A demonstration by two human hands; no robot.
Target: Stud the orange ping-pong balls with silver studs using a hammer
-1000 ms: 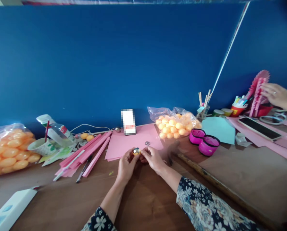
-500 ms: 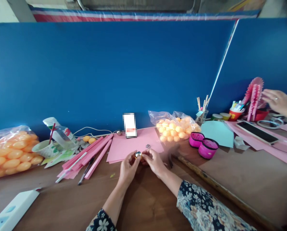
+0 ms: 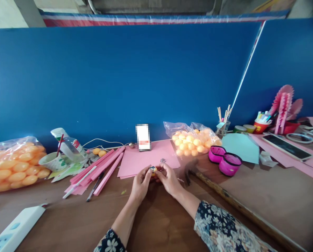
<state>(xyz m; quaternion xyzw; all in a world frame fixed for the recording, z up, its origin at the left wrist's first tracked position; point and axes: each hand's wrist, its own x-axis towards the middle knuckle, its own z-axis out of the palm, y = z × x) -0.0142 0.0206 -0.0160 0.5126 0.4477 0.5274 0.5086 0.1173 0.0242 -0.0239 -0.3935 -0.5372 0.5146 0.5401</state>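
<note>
My left hand [image 3: 140, 183] and my right hand [image 3: 168, 178] meet over the brown table [image 3: 156, 224], both pinched on a small orange ball with a shiny silver piece [image 3: 153, 170] on top. They hover at the near edge of a pink paper sheet [image 3: 148, 156]. A second small silver piece [image 3: 162, 160] lies on that sheet just beyond my right fingers. My floral sleeves show at the bottom.
Bags of orange balls sit at the left [image 3: 12, 164] and back centre [image 3: 193, 140]. Pink paper strips [image 3: 98, 167], pens, a cup [image 3: 52, 161] and a bottle lie left. Two pink round containers [image 3: 224, 159], a teal sheet, a phone [image 3: 286, 147] and pink paper fans [image 3: 283, 101] stand right. A white box [image 3: 14, 227] is near left.
The other person's hand at the far right, near the pink fans, has gone out of view. My hands stay joined on the ball; the view has shifted slightly.
</note>
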